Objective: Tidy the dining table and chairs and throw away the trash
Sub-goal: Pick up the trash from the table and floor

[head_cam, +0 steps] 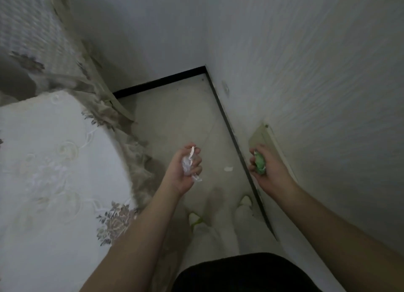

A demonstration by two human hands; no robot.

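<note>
My left hand (185, 171) is held out over the floor, palm up, closed around crumpled clear and white plastic wrappers (189, 164). My right hand (265, 168) is close to the right wall and grips a crumpled green wrapper (259, 164). One small white scrap (228, 168) lies on the pale floor between the two hands. The dining table (54, 160), covered with a white embroidered cloth with a floral fringe, fills the left side of the view.
A white wall (317, 95) runs along the right with a dark skirting board (236, 138) at its foot, meeting another wall at the far corner. A beige panel (262, 136) leans on the right wall. My feet in light slippers (244, 202) stand on the narrow floor strip.
</note>
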